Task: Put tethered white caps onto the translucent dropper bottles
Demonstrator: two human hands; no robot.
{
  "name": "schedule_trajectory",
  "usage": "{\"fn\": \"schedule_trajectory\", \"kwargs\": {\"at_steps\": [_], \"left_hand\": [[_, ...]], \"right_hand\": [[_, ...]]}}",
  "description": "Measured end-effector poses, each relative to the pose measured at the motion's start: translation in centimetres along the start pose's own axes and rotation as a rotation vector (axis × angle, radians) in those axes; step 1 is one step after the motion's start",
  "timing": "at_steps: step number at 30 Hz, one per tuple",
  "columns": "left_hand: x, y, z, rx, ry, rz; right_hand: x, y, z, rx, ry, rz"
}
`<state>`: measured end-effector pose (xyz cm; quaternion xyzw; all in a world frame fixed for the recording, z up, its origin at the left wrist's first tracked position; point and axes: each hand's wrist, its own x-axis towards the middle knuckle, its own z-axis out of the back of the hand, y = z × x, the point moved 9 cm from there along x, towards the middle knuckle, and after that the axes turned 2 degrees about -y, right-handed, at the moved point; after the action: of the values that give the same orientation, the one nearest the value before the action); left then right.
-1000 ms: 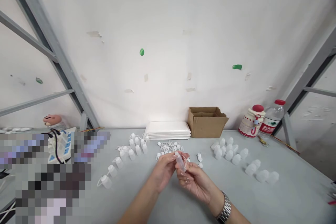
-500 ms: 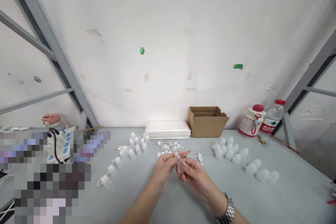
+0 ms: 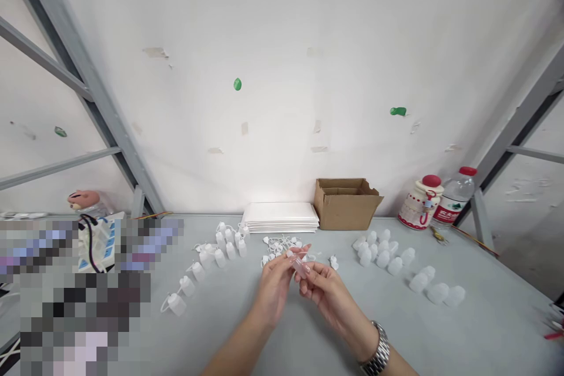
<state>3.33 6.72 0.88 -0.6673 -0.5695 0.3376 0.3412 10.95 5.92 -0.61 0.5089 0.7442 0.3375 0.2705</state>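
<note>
The left hand (image 3: pixel 274 283) pinches the upper end of a small, translucent plastic bottle (image 3: pixel 301 267), while the fingers of the right hand (image 3: pixel 325 291) close around its lower end. The bottle tilts between them, just in front of a loose pile of small white plastic caps with thin loops (image 3: pixel 282 243). A silver metal watch (image 3: pixel 377 355) circles the right wrist. Small white capped bottles (image 3: pixel 220 257) stand to the left; frosted plastic bottles (image 3: pixel 383 259) sit to the right. Behind the pile, a stack of flat white sheets (image 3: pixel 281 217) adjoins an open brown cardboard box (image 3: pixel 346 213).
</note>
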Motion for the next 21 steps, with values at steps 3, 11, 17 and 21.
{"fn": "schedule_trajectory", "kwargs": {"at_steps": [3, 11, 17, 21], "left_hand": [[-0.2, 0.3, -0.3, -0.058, 0.029, 0.025], [-0.6, 0.3, -1.8, -0.149, 0.168, 0.049], [-0.6, 0.4, -2.0, -0.172, 0.197, 0.066], [-0.6, 0.7, -1.9, -0.147, 0.183, 0.099]], "right_hand": [[0.0, -0.8, -0.2, 0.175, 0.026, -0.07], [-0.2, -1.9, -0.8, 0.388, 0.073, -0.18], [-0.2, -2.3, -0.7, 0.411, 0.078, -0.207], [0.0, -2.4, -0.5, 0.422, 0.082, -0.198]]}}
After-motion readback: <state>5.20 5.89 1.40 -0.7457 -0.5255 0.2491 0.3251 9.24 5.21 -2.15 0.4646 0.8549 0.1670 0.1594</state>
